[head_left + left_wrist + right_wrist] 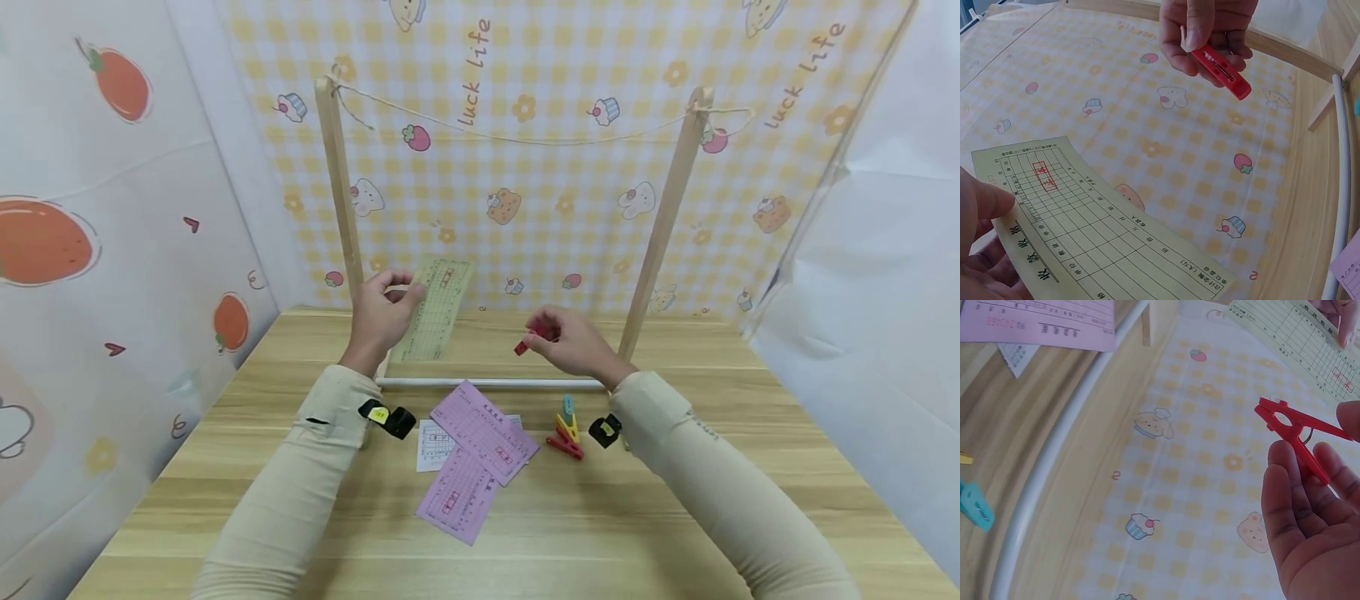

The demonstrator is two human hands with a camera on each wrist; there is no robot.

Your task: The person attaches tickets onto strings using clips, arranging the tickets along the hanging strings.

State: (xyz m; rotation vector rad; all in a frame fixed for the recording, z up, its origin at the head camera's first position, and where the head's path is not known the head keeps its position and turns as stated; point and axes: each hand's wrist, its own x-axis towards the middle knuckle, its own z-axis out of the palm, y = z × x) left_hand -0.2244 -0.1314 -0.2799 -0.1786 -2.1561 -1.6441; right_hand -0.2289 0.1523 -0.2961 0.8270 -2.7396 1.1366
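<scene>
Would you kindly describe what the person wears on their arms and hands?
The left sleeve and right sleeve are long and cream-coloured. A small black device with a yellow label sits near the left wrist; a second black device sits near the right. The left hand and right hand wear no gloves.

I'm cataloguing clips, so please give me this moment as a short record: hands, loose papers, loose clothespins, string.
Left hand: pinches a pale green slip by its edge
Right hand: holds a red clothespin between thumb and fingers
Loose papers: two purple slips, overlapping, with white paper partly underneath
Loose clothespins: blue, yellow and a second red one, bunched right of the papers
String: sags between two wooden posts
</scene>
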